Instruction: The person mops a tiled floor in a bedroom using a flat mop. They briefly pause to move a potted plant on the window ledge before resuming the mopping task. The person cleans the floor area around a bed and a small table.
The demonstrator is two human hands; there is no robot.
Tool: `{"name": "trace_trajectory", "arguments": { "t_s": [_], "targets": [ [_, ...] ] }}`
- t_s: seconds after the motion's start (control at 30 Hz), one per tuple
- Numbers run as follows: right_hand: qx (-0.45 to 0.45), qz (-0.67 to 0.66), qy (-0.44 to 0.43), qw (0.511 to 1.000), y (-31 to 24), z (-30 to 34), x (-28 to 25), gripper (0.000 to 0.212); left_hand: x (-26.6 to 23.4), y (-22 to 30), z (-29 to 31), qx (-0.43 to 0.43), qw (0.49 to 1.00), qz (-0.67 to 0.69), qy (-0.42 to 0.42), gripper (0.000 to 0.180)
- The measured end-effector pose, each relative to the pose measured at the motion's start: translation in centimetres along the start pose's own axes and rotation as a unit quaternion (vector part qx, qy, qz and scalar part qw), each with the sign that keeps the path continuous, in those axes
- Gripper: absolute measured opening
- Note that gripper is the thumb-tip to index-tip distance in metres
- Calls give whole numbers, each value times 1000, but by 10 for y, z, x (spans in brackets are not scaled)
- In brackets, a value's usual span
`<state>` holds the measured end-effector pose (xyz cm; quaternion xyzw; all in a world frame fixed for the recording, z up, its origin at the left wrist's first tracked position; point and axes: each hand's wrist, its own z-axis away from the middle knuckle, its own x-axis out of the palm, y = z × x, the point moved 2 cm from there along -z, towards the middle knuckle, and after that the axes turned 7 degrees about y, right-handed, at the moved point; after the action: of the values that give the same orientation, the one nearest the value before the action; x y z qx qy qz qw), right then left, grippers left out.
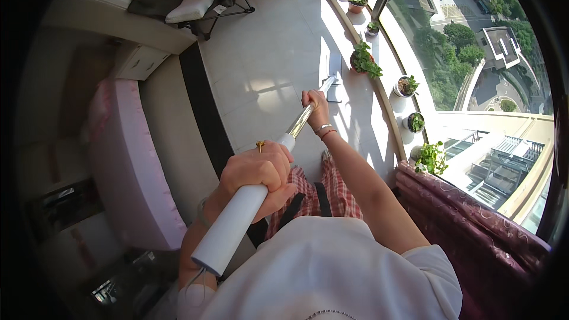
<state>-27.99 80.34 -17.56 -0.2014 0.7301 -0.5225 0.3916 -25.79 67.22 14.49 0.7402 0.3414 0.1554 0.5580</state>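
A flat mop runs from the lower left up to the sunlit floor, with a white grip (224,234) and a shiny metal pole (300,123). My left hand (256,173), with a gold ring, is wrapped round the white grip near its top end. Farther down, my right hand (316,104) is closed round the pole, a bracelet at the wrist. The mop's flat rectangular head (335,90) rests on the tiles near the window ledge. A wire loop (200,278) hangs from the grip's end.
Several potted plants (363,61) line the curved window ledge on the right, above a purple curtain (462,219). A folding chair (228,9) with a white cushion (191,6) stands far left. A pink-covered bed (133,160) lies left, past a dark floor strip (204,104).
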Motion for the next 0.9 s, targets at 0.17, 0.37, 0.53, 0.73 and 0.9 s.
{"name": "trace_trajectory", "arguments": {
  "t_s": [0.17, 0.37, 0.53, 0.73, 0.9],
  "targets": [
    [-40, 7, 80, 996, 27, -78, 16, 18, -5, -54, -39, 48, 999, -23, -5, 31],
    [-57, 65, -8, 996, 42, -139, 36, 26, -29, -99, -73, 55, 996, -22, 70, 32],
    [-29, 82, -50, 995, 65, -207, 58, 22, -64, -135, -118, 52, 994, -8, 92, 31],
    [-41, 83, -53, 994, 60, -275, 93, 19, -109, -162, -173, 53, 993, 3, 108, 33],
    [-43, 68, -52, 995, 63, -325, 118, 19, -140, -179, -220, 60, 993, -23, 97, 32]
  ]
}}
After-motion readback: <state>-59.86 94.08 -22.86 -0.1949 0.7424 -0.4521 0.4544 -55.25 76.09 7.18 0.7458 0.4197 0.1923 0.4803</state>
